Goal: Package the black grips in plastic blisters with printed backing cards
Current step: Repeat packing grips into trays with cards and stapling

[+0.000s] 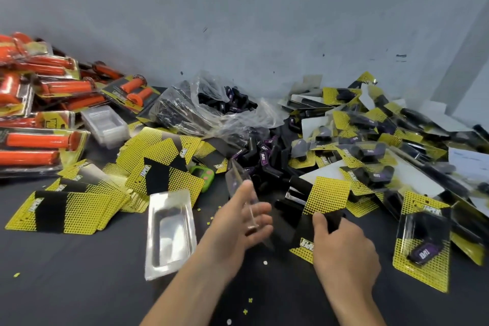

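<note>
My left hand (239, 222) holds a clear plastic blister (239, 174) on edge, thumb on one side and fingers on the other; it is blurred. To its right, my right hand (344, 246) pinches a yellow-and-black backing card (324, 198) with the thumb on top, the card tilted above the dark table. Loose black grips (267, 161) with purple labels lie heaped just beyond both hands. A second empty blister (170, 230) lies open side up on the table to the left of my left hand.
Loose backing cards (79, 196) spread at the left. A clear bag of black grips (211, 108) sits against the wall. Packed black grips (423, 241) pile up at the right, orange grip packs (42, 114) at the far left. A black stapler (293, 194) and a green object (202, 173) lie nearby.
</note>
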Demonstrator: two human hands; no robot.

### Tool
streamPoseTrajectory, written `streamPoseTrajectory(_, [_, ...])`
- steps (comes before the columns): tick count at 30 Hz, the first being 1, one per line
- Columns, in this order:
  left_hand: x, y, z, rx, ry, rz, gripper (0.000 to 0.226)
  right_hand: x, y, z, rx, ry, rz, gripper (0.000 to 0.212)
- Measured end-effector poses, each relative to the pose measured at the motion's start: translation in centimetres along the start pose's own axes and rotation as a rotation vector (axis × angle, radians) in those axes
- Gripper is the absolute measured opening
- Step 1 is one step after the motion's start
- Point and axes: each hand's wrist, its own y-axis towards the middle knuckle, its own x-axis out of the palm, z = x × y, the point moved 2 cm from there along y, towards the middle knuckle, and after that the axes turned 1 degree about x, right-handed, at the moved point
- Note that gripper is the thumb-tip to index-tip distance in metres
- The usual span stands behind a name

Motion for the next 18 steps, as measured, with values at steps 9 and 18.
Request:
streamPoseTrajectory(9, [-6.4, 3.0, 3.7, 0.009, -0.142, -0.075, 0.081, 1.9, -2.1, -4.0, -0.330, 0.363, -0.187, 0.051])
streamPoseTrajectory(18, [-7.0, 5.3, 4.6, -0.095, -0.123, -0.129, 0.082, -0.9, -1.0, -7.7, -0.430, -0.143, 0.209, 0.065])
